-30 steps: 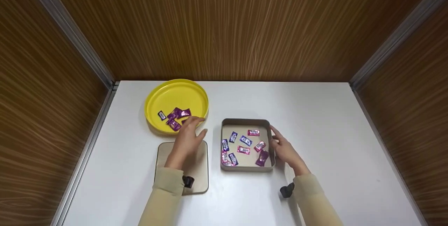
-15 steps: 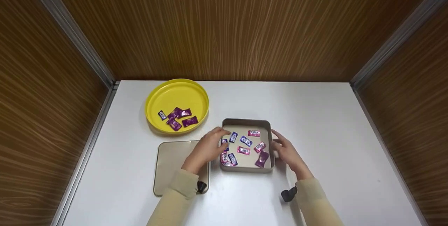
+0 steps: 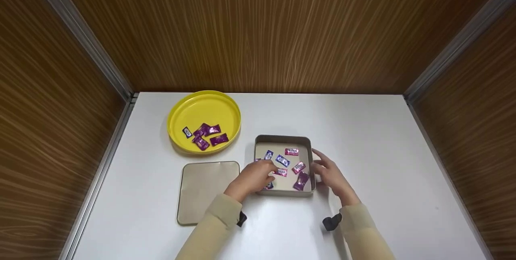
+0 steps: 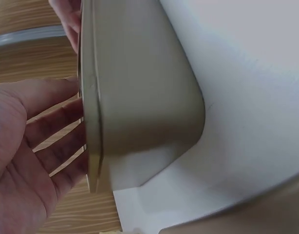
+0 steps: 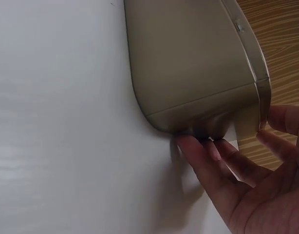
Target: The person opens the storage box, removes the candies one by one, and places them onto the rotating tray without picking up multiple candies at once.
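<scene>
A square metal tin, its top uncovered, holds several small wrapped candies: blue candies, pink candies and a larger purple candy. My left hand reaches over the tin's left rim, thumb and forefinger a little apart above the candies. Its fingertips dip behind the tin wall in the left wrist view, so what they touch is hidden. My right hand rests against the tin's right side. In the right wrist view, the thumb touches the outer wall and other fingers reach the rim.
A round yellow tray stands at the back left, with several purple candies and one small blue candy in it. The flat metal lid lies on the white table left of the tin. Wood-patterned panels surround the table.
My left hand has come from the yellow tray rightward to the tin and lowered inside it. A purple candy it had covered now shows in the tray. My right hand has stayed at the tin.
</scene>
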A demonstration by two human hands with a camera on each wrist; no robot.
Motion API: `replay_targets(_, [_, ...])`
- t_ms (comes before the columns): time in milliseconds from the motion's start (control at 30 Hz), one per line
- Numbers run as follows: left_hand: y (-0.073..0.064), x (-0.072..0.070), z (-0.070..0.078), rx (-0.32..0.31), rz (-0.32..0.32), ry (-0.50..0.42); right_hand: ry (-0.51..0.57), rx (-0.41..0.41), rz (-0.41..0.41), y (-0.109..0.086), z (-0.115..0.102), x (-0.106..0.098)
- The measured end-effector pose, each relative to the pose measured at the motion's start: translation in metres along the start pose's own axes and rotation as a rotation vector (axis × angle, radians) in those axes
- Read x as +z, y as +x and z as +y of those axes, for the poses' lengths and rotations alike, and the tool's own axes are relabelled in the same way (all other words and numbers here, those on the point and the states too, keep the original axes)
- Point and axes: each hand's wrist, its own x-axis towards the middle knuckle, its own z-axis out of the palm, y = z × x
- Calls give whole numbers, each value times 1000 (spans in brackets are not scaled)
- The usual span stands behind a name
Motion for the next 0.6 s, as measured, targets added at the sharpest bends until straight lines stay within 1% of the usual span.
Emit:
replay_targets(200, [4,5,-3,41,0,103,34,29,-21,2,-2,0])
replay_targets(367, [7,10,-6,66,-12,172,35,25,-39,2,-1,-1])
replay_targets(467, [8,12,-7,66,-29,207,31,21,-55,2,1,-3])
replay_targets(600, [10,15,-7,48,-49,234,37,21,-79,3,3,-4])
